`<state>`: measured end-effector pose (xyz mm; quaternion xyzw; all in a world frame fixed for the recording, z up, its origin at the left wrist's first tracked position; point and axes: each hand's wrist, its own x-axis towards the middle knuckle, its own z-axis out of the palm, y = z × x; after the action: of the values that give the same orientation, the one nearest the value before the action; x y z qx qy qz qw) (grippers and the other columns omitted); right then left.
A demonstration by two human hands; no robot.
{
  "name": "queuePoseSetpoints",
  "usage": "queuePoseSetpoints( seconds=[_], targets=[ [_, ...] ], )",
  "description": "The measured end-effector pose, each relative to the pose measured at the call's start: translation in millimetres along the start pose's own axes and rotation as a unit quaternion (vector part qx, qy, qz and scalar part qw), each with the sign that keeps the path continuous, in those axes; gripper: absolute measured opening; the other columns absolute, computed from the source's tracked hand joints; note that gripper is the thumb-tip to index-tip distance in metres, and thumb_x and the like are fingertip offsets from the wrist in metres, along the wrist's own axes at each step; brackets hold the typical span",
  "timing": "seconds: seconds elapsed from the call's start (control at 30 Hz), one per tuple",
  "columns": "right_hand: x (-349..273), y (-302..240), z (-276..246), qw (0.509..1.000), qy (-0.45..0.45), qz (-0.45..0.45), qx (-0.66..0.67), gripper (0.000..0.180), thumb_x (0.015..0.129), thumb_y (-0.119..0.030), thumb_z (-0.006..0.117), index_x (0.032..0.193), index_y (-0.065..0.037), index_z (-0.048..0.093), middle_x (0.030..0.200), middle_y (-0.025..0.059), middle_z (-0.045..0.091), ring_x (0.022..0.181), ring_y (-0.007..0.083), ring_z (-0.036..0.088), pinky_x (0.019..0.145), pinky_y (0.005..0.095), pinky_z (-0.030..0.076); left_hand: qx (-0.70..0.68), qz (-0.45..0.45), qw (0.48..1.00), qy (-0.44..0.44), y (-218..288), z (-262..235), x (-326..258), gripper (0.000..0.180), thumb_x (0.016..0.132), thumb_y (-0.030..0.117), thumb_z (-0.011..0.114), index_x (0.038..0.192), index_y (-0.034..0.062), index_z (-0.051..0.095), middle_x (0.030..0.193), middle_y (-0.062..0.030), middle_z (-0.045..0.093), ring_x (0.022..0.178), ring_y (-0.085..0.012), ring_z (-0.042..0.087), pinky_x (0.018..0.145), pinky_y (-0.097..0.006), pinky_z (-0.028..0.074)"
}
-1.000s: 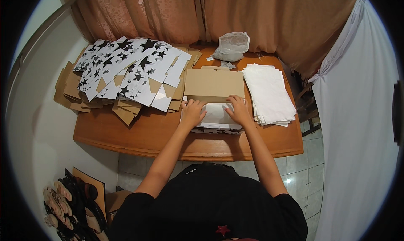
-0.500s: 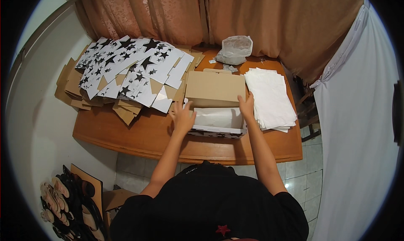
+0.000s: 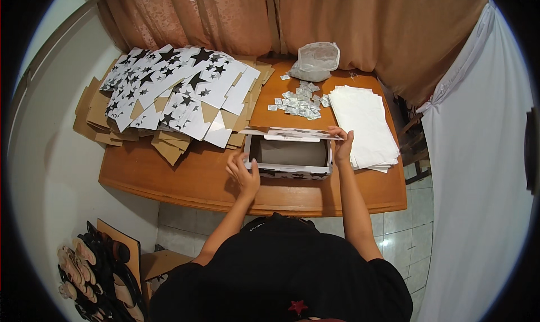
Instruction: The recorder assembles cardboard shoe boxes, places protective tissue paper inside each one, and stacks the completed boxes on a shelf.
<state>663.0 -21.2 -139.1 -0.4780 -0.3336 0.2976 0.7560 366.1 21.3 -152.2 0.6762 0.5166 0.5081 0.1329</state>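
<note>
A cardboard box point(image 3: 298, 175) with black stars on white stands in front of me on the table, its hinged lid point(image 3: 292, 134) raised steeply and seen nearly edge-on. Inside lies a sheet of white paper point(image 3: 295, 152), now in shadow. At the lid's right end, my right hand point(image 3: 342, 145) is closed on its edge, fingers on top. My left hand point(image 3: 244, 174) is at the box's left front corner, fingers apart and slightly bent, the thumb against the box wall.
Behind the box lie many small sachets point(image 3: 301, 104) and a clear plastic bag point(image 3: 316, 61). A stack of white paper point(image 3: 365, 128) is on the right. Flat star-printed cartons point(image 3: 185, 91) are piled left on the wooden table point(image 3: 169, 178). Sandals point(image 3: 84, 271) stand lower left.
The lid has tipped forward from lying back, uncovering the sachets behind it. My right hand has moved up slightly with it; my left hand has slid down toward the front corner.
</note>
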Motion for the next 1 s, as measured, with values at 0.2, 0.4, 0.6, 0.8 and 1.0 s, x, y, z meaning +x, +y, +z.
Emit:
queuePoseSetpoints(
  seconds=[0.2, 0.4, 0.6, 0.8, 1.0],
  targets=[
    [-47.6, -26.7, -10.0, 0.975, -0.092, -0.108, -0.168, 0.051, 0.085, -0.047, 0.045, 0.093, -0.001, 0.064, 0.114, 0.0162, 0.056, 0.112, 0.0274, 0.047, 0.099, 0.0381, 0.031, -0.015, 0.188, 0.954, -0.231, 9.5, -12.5, -45.8, 0.034, 0.077, 0.024, 0.061, 0.104, 0.0059, 0.056, 0.111, -0.0189, 0.040, 0.108, -0.0335, 0.033, 0.090, -0.046, 0.026],
    [-78.1, -51.2, 15.0, 0.853, -0.117, -0.113, -0.495, 0.046, 0.063, -0.032, 0.074, 0.101, -0.008, 0.063, 0.128, 0.0133, 0.047, 0.118, 0.0337, 0.041, 0.099, 0.0427, 0.033, 0.080, 0.172, 0.944, -0.269, 20.2, -0.6, -53.1, 0.041, 0.077, 0.026, 0.060, 0.111, 0.0040, 0.052, 0.114, -0.0229, 0.037, 0.112, -0.0371, 0.029, 0.091, -0.049, 0.024],
    [-91.8, -47.1, 40.6, 0.765, -0.067, -0.173, -0.617, 0.051, 0.061, -0.038, 0.075, 0.107, -0.020, 0.063, 0.125, 0.0113, 0.049, 0.115, 0.0427, 0.040, 0.093, 0.0512, 0.036, 0.010, 0.135, 0.958, -0.251, 26.5, -2.6, -60.3, 0.042, 0.076, 0.022, 0.060, 0.114, 0.0090, 0.050, 0.123, -0.0212, 0.029, 0.116, -0.0379, 0.026, 0.095, -0.051, 0.021],
    [-107.5, -30.3, 44.5, 0.754, -0.074, -0.211, -0.618, 0.034, 0.073, -0.023, 0.068, 0.106, -0.022, 0.064, 0.121, 0.0091, 0.052, 0.116, 0.0471, 0.037, 0.092, 0.0520, 0.036, 0.068, 0.164, 0.959, -0.220, 17.0, -9.8, -70.0, 0.041, 0.073, 0.018, 0.060, 0.114, 0.0180, 0.053, 0.133, -0.0181, 0.022, 0.125, -0.0385, 0.017, 0.100, -0.054, 0.016],
    [-114.7, -12.9, 40.8, 0.766, -0.041, -0.254, -0.589, 0.031, 0.075, -0.022, 0.068, 0.106, -0.019, 0.065, 0.120, 0.0091, 0.054, 0.116, 0.0469, 0.038, 0.096, 0.0518, 0.035, 0.090, 0.202, 0.950, -0.220, 9.8, -9.6, -66.8, 0.041, 0.072, 0.018, 0.061, 0.113, 0.0222, 0.056, 0.143, -0.0151, 0.016, 0.134, -0.0380, 0.004, 0.103, -0.058, 0.006]
  ],
)
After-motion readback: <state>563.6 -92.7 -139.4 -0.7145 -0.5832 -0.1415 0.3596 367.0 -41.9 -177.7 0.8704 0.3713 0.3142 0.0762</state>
